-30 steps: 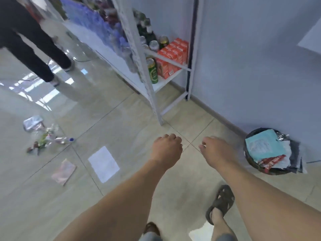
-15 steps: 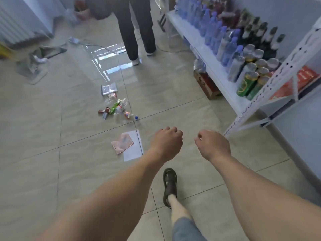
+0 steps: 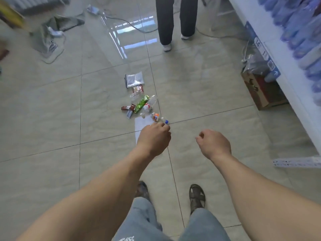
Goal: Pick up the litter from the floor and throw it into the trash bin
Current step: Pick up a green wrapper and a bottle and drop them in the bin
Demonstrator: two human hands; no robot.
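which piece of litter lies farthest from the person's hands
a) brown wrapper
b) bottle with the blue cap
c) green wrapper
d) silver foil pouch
d, the silver foil pouch sits at the top of the litter pile, beyond the green wrapper and brown wrapper, while the bottle with the blue cap lies just past the left hand.

Litter lies in a cluster on the glossy beige tiled floor, ahead of both hands. Farthest: flat silver foil pouch. Nearer: green crinkled wrapper, with brown wrapper to its left. Nearest: clear plastic bottle with blue cap, lying on its side on white paper sheet. Left hand just before the cap; right hand to its right. Brown cardboard box far right, under white shelf.
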